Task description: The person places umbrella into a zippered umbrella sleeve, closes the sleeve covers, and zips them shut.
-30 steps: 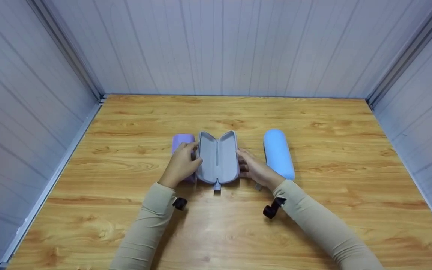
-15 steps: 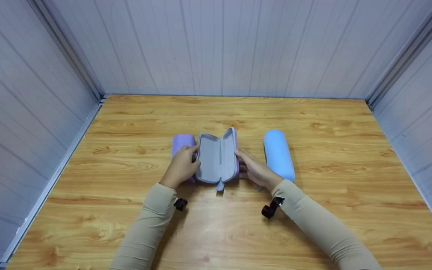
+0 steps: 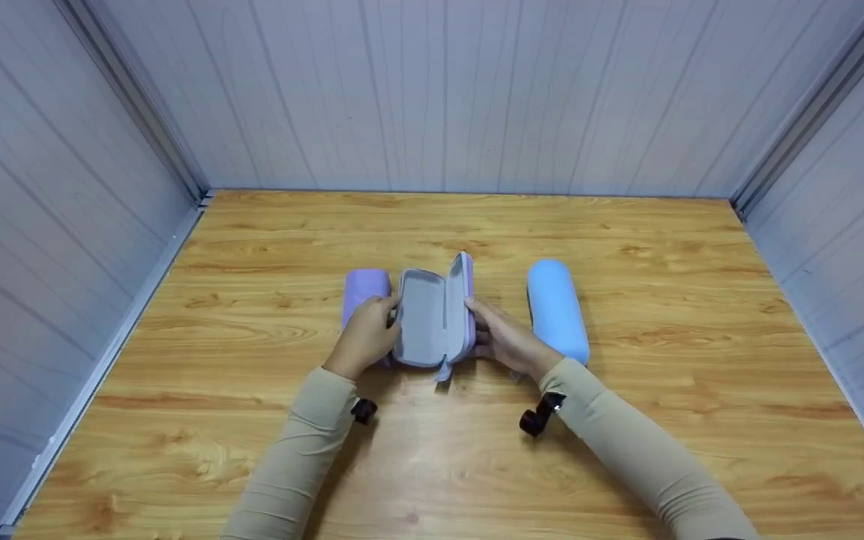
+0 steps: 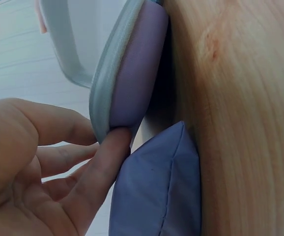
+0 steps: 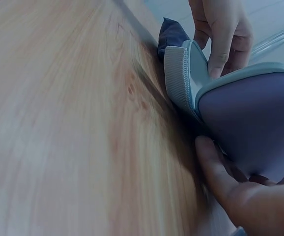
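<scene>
A hard zip-up glasses case [image 3: 423, 322], purple outside with grey lining, stands spread open mid-table, its right half tilted more upright than its left. My left hand [image 3: 367, 335] pinches the left half's rim; in the left wrist view one fingertip presses the purple shell [image 4: 134, 73] and the thumb meets the grey edge. My right hand [image 3: 507, 339] holds the right half from outside, fingers bent against its purple shell [image 5: 255, 118]. A fabric tab [image 3: 443, 370] sticks out at the case's near end. Beside my left hand lies another purple case [image 3: 366, 286], partly hidden by that hand.
A rounded blue case [image 3: 558, 307] lies right of my right hand, with a small strap near its lower end. The wooden table [image 3: 432, 465] is bounded by pale panel walls [image 3: 432, 97] at the back and sides. Black wrist cameras [image 3: 364, 410] hang off both sleeves.
The case's right half has swung up and leftward, showing more of its purple outside. The fabric tab has shifted slightly right. Both hands keep their hold and have moved only slightly.
</scene>
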### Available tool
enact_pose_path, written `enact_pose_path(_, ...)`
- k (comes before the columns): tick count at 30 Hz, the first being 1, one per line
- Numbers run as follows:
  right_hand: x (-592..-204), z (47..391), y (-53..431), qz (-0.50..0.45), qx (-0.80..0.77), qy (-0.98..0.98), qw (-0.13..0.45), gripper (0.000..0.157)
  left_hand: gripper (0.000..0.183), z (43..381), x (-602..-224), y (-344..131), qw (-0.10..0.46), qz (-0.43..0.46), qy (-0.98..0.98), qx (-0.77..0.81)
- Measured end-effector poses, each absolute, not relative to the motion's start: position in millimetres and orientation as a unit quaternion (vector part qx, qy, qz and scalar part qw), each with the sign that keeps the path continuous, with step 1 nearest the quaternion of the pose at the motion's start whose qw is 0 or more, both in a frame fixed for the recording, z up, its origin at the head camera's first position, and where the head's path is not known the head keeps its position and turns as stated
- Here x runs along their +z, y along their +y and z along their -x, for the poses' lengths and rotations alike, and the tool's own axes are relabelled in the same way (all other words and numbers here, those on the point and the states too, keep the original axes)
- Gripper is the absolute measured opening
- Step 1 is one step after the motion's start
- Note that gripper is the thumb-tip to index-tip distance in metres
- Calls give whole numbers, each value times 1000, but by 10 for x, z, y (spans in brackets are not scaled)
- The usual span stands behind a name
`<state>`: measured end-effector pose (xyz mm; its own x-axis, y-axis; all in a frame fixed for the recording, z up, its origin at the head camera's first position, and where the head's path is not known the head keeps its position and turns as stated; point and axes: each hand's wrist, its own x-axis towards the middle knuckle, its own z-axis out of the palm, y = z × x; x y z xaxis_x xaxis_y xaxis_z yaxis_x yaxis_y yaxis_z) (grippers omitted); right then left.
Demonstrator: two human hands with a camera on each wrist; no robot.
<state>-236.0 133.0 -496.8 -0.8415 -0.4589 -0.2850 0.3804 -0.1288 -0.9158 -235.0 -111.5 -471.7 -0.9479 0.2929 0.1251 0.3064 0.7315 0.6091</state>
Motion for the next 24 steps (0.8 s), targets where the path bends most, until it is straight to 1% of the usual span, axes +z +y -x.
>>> enact_pose_path(3, -4976, 2371, 1311, 36, -757, 590, 279, 62, 39, 2347, -4725, -1113, 17, 168, -930, -327)
enact_pose_path(9, -4988, 2383, 1291, 43, -761, 588, 271, 62, 19, 2355, -4741, -1100, 12, 159, -932, -325)
enact_pose_path(13, -4986, 2390, 1272, 39, -761, 594, 257, 59, 7, 2365, -4754, -1089, 10, 157, -938, -308)
enact_pose_path(14, -4981, 2390, 1266, 34, -762, 595, 254, 57, 7, 2368, -4757, -1087, 12, 159, -939, -304)
enact_pose_path(17, -4970, 2393, 1250, 19, -763, 598, 245, 53, 21, 2377, -4762, -1082, 12, 165, -941, -294)
enact_pose_path(18, -4969, 2394, 1248, 15, -763, 598, 244, 53, 22, 2378, -4762, -1080, 14, 167, -942, -291)
enact_pose_path(22, -4964, 2398, 1243, 9, -762, 601, 241, 57, 7, 2372, -4754, -1078, 20, 172, -942, -287)
enact_pose_path(23, -4963, 2397, 1242, 9, -761, 602, 241, 58, 7, 2367, -4752, -1079, 22, 173, -942, -287)
enact_pose_path(24, -4961, 2395, 1241, 10, -761, 603, 241, 59, 13, 2362, -4747, -1079, 25, 173, -942, -287)
